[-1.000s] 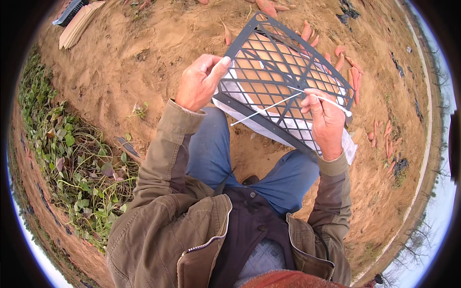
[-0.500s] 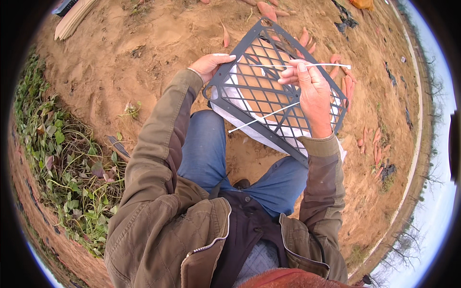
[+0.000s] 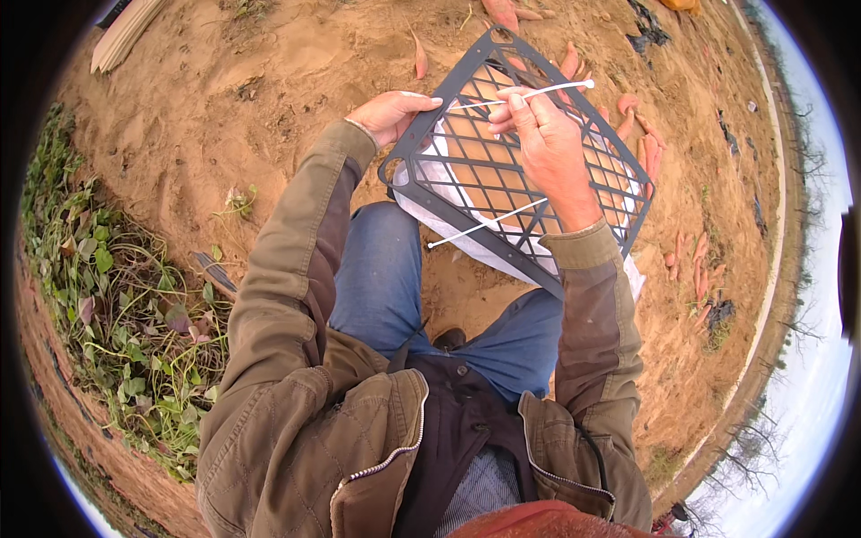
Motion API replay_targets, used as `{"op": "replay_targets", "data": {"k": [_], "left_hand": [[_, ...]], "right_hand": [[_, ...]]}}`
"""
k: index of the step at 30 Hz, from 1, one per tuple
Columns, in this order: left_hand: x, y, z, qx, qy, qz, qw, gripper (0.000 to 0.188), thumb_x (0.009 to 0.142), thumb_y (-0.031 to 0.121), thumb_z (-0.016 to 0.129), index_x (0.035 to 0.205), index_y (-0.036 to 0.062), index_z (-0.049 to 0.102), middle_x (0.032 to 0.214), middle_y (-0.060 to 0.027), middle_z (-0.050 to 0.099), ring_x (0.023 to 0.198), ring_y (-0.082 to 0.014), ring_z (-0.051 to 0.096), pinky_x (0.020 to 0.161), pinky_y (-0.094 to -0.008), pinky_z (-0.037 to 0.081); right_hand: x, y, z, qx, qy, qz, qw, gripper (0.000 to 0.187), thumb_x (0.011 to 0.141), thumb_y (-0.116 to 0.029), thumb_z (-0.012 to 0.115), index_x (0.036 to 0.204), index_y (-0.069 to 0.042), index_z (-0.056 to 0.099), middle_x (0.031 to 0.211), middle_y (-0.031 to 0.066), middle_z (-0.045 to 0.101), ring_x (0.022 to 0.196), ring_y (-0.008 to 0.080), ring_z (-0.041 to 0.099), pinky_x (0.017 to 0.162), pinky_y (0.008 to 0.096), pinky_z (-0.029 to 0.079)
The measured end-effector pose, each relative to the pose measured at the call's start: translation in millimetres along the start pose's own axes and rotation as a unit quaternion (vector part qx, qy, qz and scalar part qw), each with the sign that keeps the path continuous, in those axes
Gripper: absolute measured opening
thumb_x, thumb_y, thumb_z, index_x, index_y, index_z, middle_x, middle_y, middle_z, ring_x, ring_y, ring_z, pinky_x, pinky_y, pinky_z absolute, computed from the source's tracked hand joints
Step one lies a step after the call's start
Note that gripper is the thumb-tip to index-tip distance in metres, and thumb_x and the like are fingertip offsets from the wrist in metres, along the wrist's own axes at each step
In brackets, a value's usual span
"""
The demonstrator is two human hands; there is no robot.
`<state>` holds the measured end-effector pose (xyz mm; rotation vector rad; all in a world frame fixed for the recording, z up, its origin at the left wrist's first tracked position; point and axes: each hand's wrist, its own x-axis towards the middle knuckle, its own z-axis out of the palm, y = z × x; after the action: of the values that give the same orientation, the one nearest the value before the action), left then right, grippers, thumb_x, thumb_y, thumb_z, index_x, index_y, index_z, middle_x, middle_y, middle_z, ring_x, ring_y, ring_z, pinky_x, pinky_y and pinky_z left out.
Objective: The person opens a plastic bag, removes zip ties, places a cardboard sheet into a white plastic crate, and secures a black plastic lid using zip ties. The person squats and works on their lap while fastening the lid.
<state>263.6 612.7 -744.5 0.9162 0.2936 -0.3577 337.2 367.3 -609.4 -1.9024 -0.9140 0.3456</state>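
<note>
Plastic grid panel (image 3: 574, 202), dark grey with diamond-shaped openings, sits tilted in the upper middle of the frame, resting across the person's knees over the sandy ground (image 3: 233, 117). Something white, a sheet or a bag (image 3: 421, 208), lies under it and peeks out along the lower-left edge, can't really tell which.

Left hand (image 3: 390, 114) is at the panel's left edge, fingers curled around the rim with the thumb on top, so it's gripping the frame. Right hand (image 3: 543, 143) is on top of the grid near the upper middle, fingers pinched narrow on a thin white strip (image 3: 529, 93), looks like a cable tie, that runs from the left edge across to the upper right. A second white strip (image 3: 489, 222) lies loose across the lower part of the grid, its end poking out past the edge over the blue jeans (image 3: 377, 278).

Person's wearing an olive-brown jacket (image 3: 296, 359), sleeves coming up from the bottom of the frame. Orange-pink sweet potatoes (image 3: 647, 148) are scattered on the dirt behind the panel and down the right side. Green leafy vines (image 3: 108, 305) fill the left side, and there's a pale plank (image 3: 126, 36) in the upper left corner.
</note>
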Motion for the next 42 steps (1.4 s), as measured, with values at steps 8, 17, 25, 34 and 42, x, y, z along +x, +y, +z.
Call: {"op": "replay_targets", "data": {"k": [8,17,25,34,42], "left_hand": [[-3,0,6,0.023,0.010,0.021,0.999,0.025,0.108,0.027,0.063,0.109,0.0029,0.070,0.088,-0.0048,0.070,0.074,-0.0181,0.069,0.065,-0.0347,0.055],[-7,-4,7,0.031,0.043,-0.008,0.999,0.041,0.106,0.044,0.067,0.107,0.0034,0.072,0.091,-0.0039,0.069,0.075,-0.0143,0.064,0.068,-0.0307,0.053],[-2,-2,9,0.061,0.035,-0.026,0.997,0.045,0.105,0.046,0.069,0.100,0.0013,0.070,0.085,-0.0051,0.067,0.068,-0.0160,0.064,0.060,-0.0311,0.051],[4,1,11,0.073,0.031,-0.026,0.996,0.044,0.107,0.044,0.066,0.099,0.0008,0.069,0.084,-0.0065,0.066,0.067,-0.0183,0.065,0.058,-0.0343,0.052],[2,-5,1,0.047,0.026,-0.022,0.998,0.047,0.111,0.045,0.059,0.114,0.0001,0.071,0.092,-0.0060,0.069,0.071,-0.0178,0.066,0.064,-0.0340,0.054]], "right_hand": [[10,-8,14,-0.010,-0.001,0.033,0.999,0.031,0.115,-0.022,0.054,0.118,0.004,0.070,0.094,0.0072,0.075,0.084,0.0145,0.075,0.077,0.0289,0.059],[17,-2,22,-0.064,-0.006,-0.003,0.998,0.028,0.114,-0.020,0.054,0.118,0.002,0.071,0.093,0.0092,0.077,0.082,0.0157,0.076,0.076,0.0310,0.059],[31,15,37,-0.147,-0.037,0.011,0.988,0.032,0.113,-0.024,0.052,0.118,0.001,0.071,0.092,0.0122,0.075,0.081,0.0208,0.073,0.079,0.0352,0.058],[48,23,43,-0.235,-0.050,-0.002,0.971,0.032,0.112,-0.024,0.051,0.114,0.002,0.069,0.091,0.0139,0.076,0.077,0.0246,0.073,0.076,0.0390,0.057],[49,34,55,-0.236,-0.069,0.012,0.969,0.031,0.112,-0.024,0.052,0.113,0.002,0.069,0.092,0.0146,0.076,0.078,0.0250,0.074,0.077,0.0389,0.058]]}}
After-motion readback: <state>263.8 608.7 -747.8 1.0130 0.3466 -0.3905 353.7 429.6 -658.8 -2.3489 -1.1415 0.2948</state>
